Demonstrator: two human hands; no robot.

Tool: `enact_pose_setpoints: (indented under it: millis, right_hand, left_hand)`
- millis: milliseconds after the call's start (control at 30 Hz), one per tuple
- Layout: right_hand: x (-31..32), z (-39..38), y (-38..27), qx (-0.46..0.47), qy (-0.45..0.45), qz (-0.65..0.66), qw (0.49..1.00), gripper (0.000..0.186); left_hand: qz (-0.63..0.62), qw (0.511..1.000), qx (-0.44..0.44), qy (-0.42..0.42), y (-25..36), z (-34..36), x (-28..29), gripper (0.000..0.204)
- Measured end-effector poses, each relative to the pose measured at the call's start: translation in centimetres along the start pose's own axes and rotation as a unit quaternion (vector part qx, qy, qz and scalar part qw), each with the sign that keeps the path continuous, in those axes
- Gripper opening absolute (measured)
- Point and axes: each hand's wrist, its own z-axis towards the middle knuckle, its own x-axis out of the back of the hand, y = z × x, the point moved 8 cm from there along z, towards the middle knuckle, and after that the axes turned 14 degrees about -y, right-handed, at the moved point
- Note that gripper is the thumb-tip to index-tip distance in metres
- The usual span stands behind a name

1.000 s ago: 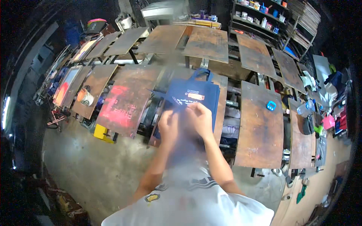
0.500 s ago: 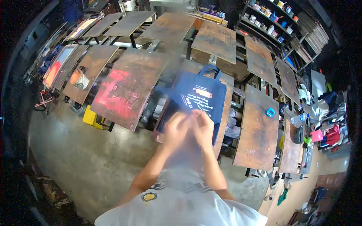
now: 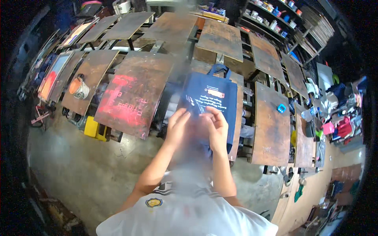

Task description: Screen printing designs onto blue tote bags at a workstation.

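Note:
A navy blue tote bag with white and orange print lies flat on a wooden board, its handles at the far end. Over its near left part is my left hand, fingers bent slightly and apart, with nothing visible in them. My right hand hovers above the bag's near half. Its fingers curl inward toward the left hand in a pinch; anything between them is too small or blurred to make out. A hazy vertical smear covers the gap between the hands and hides part of the bag.
Left of the bag stands a board with red paint; beyond it, a paint-stained bucket sits on another board. A small blue device rests on the board to the right. Shelves with paint pots stand at the back right.
My hands, fingertips close together before, have moved apart, the right one shifting rightward. The whole view has shifted slightly.

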Motion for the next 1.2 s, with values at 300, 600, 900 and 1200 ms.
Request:
enact_pose_setpoints:
  millis: [300,600,900,1200]
  right_hand:
    - [-3.0,-1.1,-2.5,0.063,0.036,-0.209,0.975,0.015]
    - [-3.6,-1.0,-1.9,0.056,0.000,-0.222,0.973,0.010]
    - [2.8,-1.7,-1.2,-0.091,-0.003,-0.064,0.994,0.008]
    - [10.0,-3.8,-4.5,-0.047,-0.029,0.028,0.998,0.006]
  left_hand:
    - [0.022,0.995,0.050,-0.079,0.8,-0.6,0.4,0.030]
    - [0.082,0.996,-0.023,-0.014,1.8,-1.8,-0.1,0.018]
    - [-0.109,0.990,0.042,-0.076,-3.4,-0.5,-4.2,0.026]
    - [-0.053,0.997,0.031,-0.051,-7.1,1.2,-10.5,0.029]
